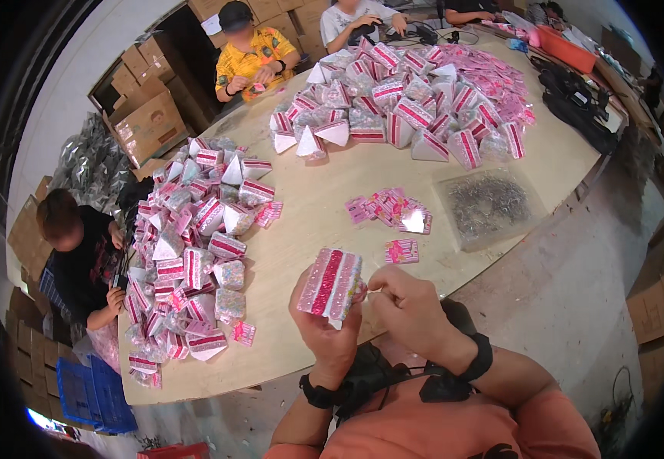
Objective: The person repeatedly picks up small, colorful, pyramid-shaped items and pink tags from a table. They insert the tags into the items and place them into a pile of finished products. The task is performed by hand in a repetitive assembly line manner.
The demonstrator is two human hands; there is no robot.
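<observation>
My left hand [327, 346] is wrapped round a glittery toy cake slice [330, 284], holding it up over the table's near edge. Its striped side, pale pink and white with a deep red band, faces up. Close against the slice's right side, my right hand [412, 310] has thumb and forefinger pinched together. Whatever lies between those fingertips is too small to make out. Just beyond my hands a few pink printed cards [401, 251] lie on the tabletop [301, 214], with a looser spread of pink cards [381, 208] behind them.
A clear tray of small metal pieces [488, 203] stands at the right edge. Heaps of cake slices cover the left side [194, 214] and far side [393, 92]. A person in a yellow shirt [255, 57] and one in black [87, 260] sit around the table.
</observation>
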